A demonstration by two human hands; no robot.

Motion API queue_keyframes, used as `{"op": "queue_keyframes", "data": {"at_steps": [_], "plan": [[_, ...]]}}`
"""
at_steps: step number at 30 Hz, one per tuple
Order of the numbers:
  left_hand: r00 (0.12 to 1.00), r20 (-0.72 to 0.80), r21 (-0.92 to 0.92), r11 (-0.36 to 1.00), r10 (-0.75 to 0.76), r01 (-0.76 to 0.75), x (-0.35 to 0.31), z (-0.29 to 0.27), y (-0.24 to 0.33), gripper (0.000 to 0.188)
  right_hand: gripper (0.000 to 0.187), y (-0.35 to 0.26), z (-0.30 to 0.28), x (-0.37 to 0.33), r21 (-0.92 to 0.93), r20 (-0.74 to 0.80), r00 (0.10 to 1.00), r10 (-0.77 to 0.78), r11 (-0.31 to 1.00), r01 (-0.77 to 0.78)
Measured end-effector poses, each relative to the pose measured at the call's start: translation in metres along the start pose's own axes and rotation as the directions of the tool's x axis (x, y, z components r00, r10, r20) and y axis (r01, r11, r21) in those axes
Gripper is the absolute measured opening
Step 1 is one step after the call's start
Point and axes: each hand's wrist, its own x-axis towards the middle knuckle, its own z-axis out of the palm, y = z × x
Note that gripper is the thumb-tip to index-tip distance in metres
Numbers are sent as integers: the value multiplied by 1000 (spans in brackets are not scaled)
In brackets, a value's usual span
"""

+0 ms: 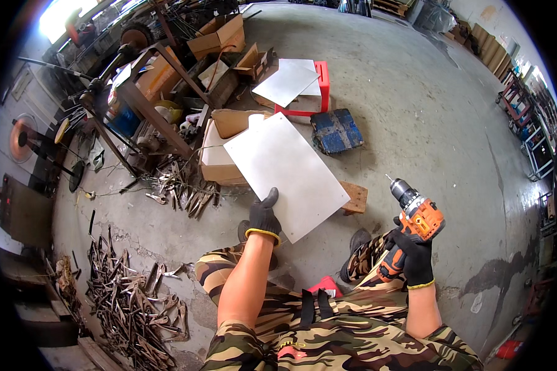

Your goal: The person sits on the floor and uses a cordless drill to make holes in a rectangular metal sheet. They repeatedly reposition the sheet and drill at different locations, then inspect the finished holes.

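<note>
A white rectangular sheet (pixel 291 176) with small holes near its corners is tilted in front of me. My left hand (pixel 265 216), in a black glove with a yellow cuff, grips its near left edge, thumb on top and the other fingers hidden beneath. Wrapped round the handle of an orange and black cordless drill (pixel 422 219) is my gloved right hand (pixel 413 256). The drill points up and away to the left, a thin bit in its chuck, apart from the sheet. Partly under the sheet's right corner shows a small wooden stool (pixel 354 198).
Two more white sheets (pixel 289 81) lie on a red stool (pixel 323 93). Nearby sit a taped blue block (pixel 336 131) and an open cardboard box (pixel 220 151). Piles of pliers-like metal tools (pixel 133 303) cover the floor at left, below a cluttered metal rack (pixel 148 105) and a fan (pixel 23 138).
</note>
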Motion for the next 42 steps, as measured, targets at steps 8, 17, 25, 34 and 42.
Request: {"op": "queue_keyframes", "data": {"at_steps": [8, 17, 25, 34, 42], "plan": [[1000, -21, 9, 1000, -4, 5, -3, 5, 4, 44, 38, 1, 1, 0, 21, 5, 1000, -4, 1000, 3], [1000, -19, 23, 1000, 14, -14, 0, 1, 1, 45, 40, -2, 4, -2, 38, 19, 1000, 8, 999, -9], [995, -94, 49, 998, 30, -26, -6, 9, 19, 41, 45, 12, -4, 0, 1, -12, 989, -145, 989, 145], [904, 135, -151, 910, 405, -385, -17, -16, 122, 30, 33, -9, -15, 15, -124, 62, 991, -115, 985, 122], [858, 187, -299, 860, 478, -414, -14, -71, 162, 29, 35, 6, 20, 54, -351, 313, 945, -95, 913, 209]]}}
